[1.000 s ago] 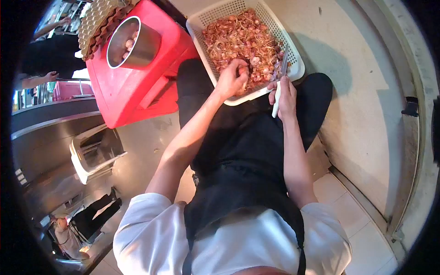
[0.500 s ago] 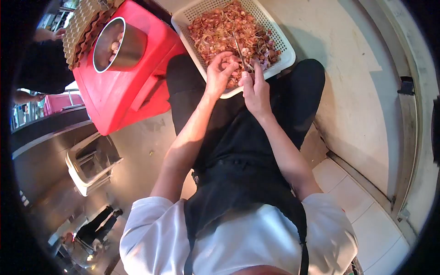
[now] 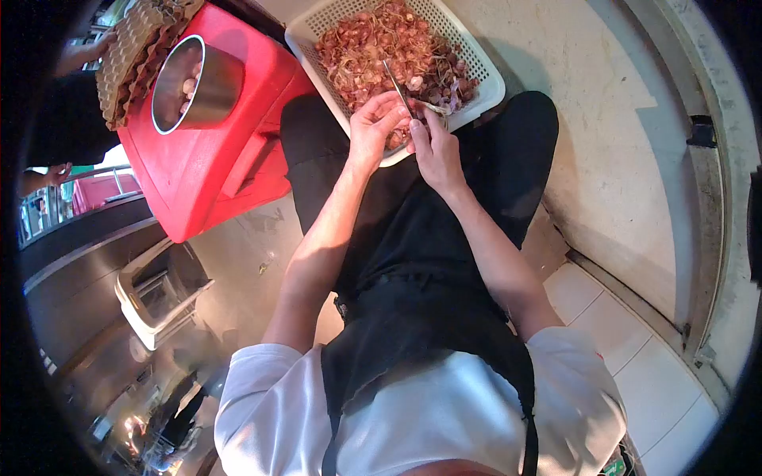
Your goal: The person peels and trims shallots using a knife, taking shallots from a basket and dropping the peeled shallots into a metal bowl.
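Gripping knife [image 3: 398,86] in closed fingers of right hand [image 3: 437,155] over basket rim [image 3: 494,92], risking a nick to left hand [image 3: 372,132], fingers curled inward with hold unclear, through blade slip.

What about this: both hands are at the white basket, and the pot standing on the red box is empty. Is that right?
Not quite: the pot isn't empty. The head view shows pale bulbs inside it. The rest holds: it stands on the red box, and the left hand and right hand are both at the white basket.
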`<action>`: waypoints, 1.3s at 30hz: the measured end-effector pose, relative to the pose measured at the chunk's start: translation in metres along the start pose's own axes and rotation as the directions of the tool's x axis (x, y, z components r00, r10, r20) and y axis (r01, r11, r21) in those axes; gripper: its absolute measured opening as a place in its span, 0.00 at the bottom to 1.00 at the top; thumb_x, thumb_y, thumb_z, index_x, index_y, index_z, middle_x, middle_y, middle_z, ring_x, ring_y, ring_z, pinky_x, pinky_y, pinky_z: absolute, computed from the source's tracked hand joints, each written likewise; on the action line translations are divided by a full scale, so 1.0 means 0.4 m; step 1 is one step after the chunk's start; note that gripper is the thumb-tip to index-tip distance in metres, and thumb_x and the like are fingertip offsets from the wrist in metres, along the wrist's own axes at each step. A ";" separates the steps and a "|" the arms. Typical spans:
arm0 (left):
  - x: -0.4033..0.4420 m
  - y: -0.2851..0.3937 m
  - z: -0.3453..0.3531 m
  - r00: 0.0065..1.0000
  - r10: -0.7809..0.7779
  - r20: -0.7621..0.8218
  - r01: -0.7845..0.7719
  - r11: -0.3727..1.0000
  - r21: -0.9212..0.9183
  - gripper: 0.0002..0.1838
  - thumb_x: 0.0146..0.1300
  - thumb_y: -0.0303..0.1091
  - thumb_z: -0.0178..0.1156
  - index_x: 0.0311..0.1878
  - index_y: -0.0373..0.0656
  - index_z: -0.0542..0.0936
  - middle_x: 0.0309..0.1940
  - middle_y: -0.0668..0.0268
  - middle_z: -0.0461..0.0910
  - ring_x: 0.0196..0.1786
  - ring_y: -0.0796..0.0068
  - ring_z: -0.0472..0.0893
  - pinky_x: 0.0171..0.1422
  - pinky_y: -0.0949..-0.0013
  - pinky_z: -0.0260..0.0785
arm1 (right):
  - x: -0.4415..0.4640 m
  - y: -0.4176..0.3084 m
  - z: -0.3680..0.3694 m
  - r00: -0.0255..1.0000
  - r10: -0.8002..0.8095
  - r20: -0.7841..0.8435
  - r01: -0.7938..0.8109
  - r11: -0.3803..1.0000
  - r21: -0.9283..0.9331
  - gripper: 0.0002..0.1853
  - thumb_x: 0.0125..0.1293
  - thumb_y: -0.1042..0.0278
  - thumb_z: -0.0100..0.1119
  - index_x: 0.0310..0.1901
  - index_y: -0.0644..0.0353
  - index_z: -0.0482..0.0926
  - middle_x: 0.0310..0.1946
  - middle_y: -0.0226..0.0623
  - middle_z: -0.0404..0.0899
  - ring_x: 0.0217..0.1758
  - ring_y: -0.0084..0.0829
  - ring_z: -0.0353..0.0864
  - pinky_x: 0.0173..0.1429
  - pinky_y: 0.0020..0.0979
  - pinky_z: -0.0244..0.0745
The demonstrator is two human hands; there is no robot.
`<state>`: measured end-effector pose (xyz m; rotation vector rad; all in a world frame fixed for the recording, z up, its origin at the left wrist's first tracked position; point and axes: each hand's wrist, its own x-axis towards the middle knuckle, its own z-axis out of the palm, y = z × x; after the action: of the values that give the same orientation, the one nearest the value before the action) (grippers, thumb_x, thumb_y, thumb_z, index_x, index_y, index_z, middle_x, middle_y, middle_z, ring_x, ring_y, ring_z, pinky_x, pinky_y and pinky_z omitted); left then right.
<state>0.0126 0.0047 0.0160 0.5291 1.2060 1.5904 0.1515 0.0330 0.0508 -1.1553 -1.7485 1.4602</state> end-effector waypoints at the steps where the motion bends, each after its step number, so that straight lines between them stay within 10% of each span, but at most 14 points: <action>1: 0.000 -0.001 0.000 1.000 0.015 -0.009 -0.015 1.000 0.014 0.16 0.63 0.23 0.64 0.54 0.35 0.79 0.44 0.60 0.84 0.43 0.76 0.82 0.49 0.72 0.78 | 0.000 0.004 0.001 1.000 -0.012 -0.009 0.011 1.000 -0.006 0.16 0.74 0.59 0.47 0.56 0.59 0.72 0.24 0.40 0.80 0.28 0.42 0.83 0.33 0.42 0.75; 12: -0.015 0.004 0.009 0.996 0.087 -0.006 -0.084 0.976 0.202 0.16 0.63 0.23 0.65 0.53 0.34 0.80 0.40 0.64 0.84 0.42 0.79 0.82 0.50 0.74 0.77 | 0.014 0.030 0.001 0.998 -0.057 -0.015 0.056 0.997 -0.051 0.17 0.74 0.61 0.47 0.54 0.68 0.71 0.26 0.46 0.80 0.32 0.44 0.84 0.36 0.41 0.75; 24: -0.026 0.003 0.022 0.993 0.120 -0.003 -0.118 0.977 0.179 0.16 0.63 0.24 0.65 0.54 0.35 0.80 0.42 0.64 0.85 0.44 0.78 0.83 0.51 0.74 0.76 | 0.032 0.022 0.000 0.999 0.032 0.019 -0.034 0.993 0.113 0.16 0.75 0.62 0.46 0.57 0.62 0.74 0.19 0.30 0.71 0.21 0.21 0.71 0.28 0.29 0.67; 39: -0.026 0.005 0.004 1.000 0.006 0.010 -0.008 0.982 0.188 0.15 0.68 0.27 0.60 0.56 0.34 0.78 0.41 0.60 0.84 0.38 0.72 0.84 0.42 0.71 0.78 | 0.042 0.065 0.018 0.992 -0.046 -0.114 0.053 0.997 0.054 0.12 0.74 0.62 0.48 0.45 0.63 0.75 0.23 0.35 0.78 0.23 0.29 0.78 0.33 0.32 0.75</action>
<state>0.0172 -0.0039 0.0206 0.6618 1.3571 1.4860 0.1441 0.0451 0.0224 -1.1343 -1.6377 1.3794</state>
